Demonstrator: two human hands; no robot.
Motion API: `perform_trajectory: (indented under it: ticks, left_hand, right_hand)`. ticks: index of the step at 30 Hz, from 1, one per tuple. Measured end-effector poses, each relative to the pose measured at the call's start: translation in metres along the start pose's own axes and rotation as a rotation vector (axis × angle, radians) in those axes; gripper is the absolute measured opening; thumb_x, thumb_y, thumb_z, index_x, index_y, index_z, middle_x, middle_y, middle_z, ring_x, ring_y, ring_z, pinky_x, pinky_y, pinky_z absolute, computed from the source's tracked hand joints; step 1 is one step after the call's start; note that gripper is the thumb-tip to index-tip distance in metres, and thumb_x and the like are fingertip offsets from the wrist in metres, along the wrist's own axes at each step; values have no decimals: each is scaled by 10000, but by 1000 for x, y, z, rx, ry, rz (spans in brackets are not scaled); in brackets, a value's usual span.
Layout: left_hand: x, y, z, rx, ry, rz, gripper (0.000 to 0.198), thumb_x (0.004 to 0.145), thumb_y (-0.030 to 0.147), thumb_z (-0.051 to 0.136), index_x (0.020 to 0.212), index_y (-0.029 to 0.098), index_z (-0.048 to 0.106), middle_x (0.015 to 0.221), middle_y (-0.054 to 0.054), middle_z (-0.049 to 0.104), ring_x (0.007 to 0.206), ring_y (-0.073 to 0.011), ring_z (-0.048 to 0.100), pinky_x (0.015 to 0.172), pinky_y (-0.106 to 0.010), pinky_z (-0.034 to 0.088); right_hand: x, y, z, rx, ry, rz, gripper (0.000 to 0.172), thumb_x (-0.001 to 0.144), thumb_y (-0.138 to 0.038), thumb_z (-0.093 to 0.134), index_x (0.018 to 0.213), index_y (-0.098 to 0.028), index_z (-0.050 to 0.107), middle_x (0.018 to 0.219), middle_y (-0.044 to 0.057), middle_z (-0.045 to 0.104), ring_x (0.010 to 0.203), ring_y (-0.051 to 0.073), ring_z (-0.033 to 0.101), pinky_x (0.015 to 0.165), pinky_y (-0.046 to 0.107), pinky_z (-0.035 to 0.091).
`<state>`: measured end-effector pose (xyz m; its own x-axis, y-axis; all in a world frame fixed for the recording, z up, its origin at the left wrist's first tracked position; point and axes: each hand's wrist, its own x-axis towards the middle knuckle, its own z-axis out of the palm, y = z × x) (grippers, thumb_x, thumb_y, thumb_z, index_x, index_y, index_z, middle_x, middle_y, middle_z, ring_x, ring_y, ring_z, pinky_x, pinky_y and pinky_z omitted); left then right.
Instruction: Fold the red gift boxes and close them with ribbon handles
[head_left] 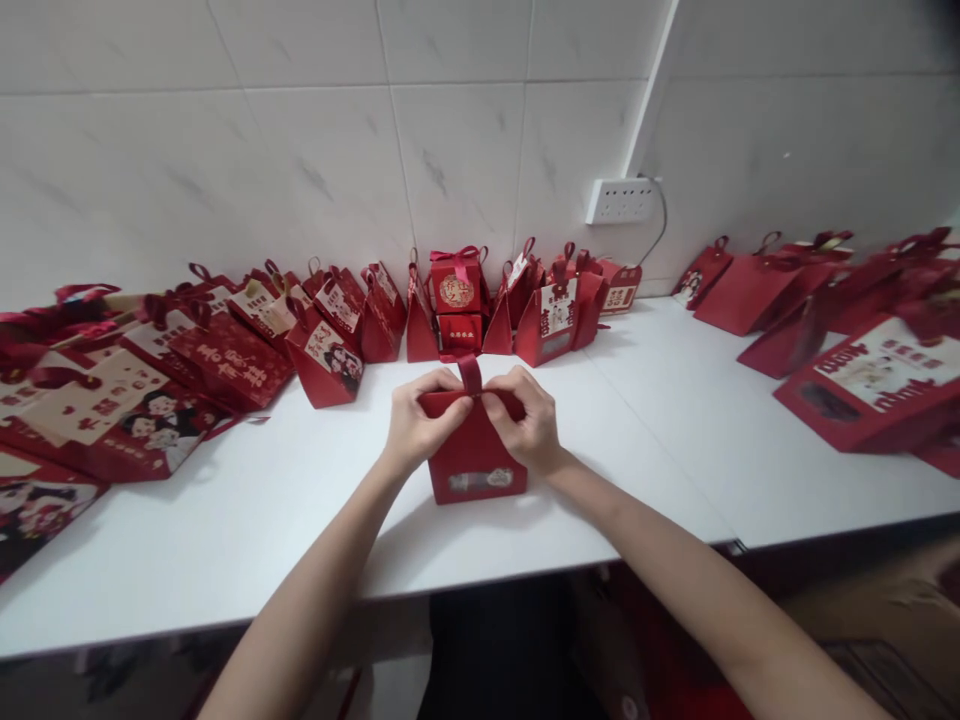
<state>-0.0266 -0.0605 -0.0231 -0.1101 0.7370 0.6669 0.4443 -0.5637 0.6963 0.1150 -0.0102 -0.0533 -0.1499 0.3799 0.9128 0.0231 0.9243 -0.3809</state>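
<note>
A red gift box (478, 445) stands upright near the front of the white table, with a small clear window low on its near face. From its top edge rises a dark red ribbon loop (470, 374). My left hand (426, 415) pinches the top edge just left of the ribbon, thumb in front and fingers behind. On the other side of the ribbon, my right hand (525, 415) grips the same edge in a like way. Both thumbs nearly meet at the ribbon's base. The fingertips behind the box are hidden.
Red gift boxes (325, 355) with ribbon loops line the back of the white table (637, 430) and crowd its left end. More boxes (877, 385) are grouped at the right. A power strip (621, 201) with a cable hangs on the tiled wall.
</note>
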Motion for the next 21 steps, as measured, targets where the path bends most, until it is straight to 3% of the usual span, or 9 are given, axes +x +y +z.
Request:
perform_trajectory:
  ticks: [4,9,11,13,16,18,21]
  left_hand:
    - [-2,-2,2,-14,63,-75,128,673,280,658,641,164,613,647,-2,641,611,-132,572,586,-227,462]
    - [-1,-2,3,-38,61,-147,185,658,338,681,691,165,626,704,-24,662,665,-165,608,616,-253,488]
    - [-8,-4,3,-72,51,-168,301,673,391,685,875,173,636,865,-50,688,805,-203,645,709,-287,519]
    - [-24,-7,2,-141,52,-197,500,713,456,652,1129,198,547,1116,-91,646,1020,-244,623,852,-346,514]
    - [-69,-9,-3,-78,108,-312,629,778,486,583,1304,222,361,1386,-145,455,1277,-284,460,1033,-450,403]
    - [-105,-5,-8,114,142,-376,595,803,427,580,1305,206,350,1411,-165,407,1333,-300,385,1078,-506,327]
    - [-152,19,-7,301,224,-271,429,835,304,564,1229,190,439,1288,-145,490,1249,-272,450,1039,-478,360]
  right_hand:
    - [-2,0,3,-37,13,-2,48,905,-222,508,873,-221,545,778,4,581,734,145,582,682,281,498]
    - [3,1,2,-66,-32,19,88,922,-249,472,884,-222,547,830,26,620,806,166,609,754,308,519]
    - [3,-3,-7,-83,-99,25,115,910,-268,495,998,-225,556,951,53,633,912,188,612,829,345,519]
    - [-6,-13,-26,-129,-147,30,307,888,-292,528,1185,-224,496,1132,99,591,1070,228,567,928,415,490]
    - [-50,-43,-63,-203,-94,64,467,876,-255,523,1317,-199,380,1203,143,532,1138,258,519,956,472,475]
    - [-101,-69,-84,-230,-52,105,373,868,-175,493,1237,-202,447,1073,113,567,1027,233,565,855,413,531]
    - [-185,-109,-91,-222,-133,194,205,853,-103,432,988,-209,543,868,61,576,865,198,603,714,330,559]
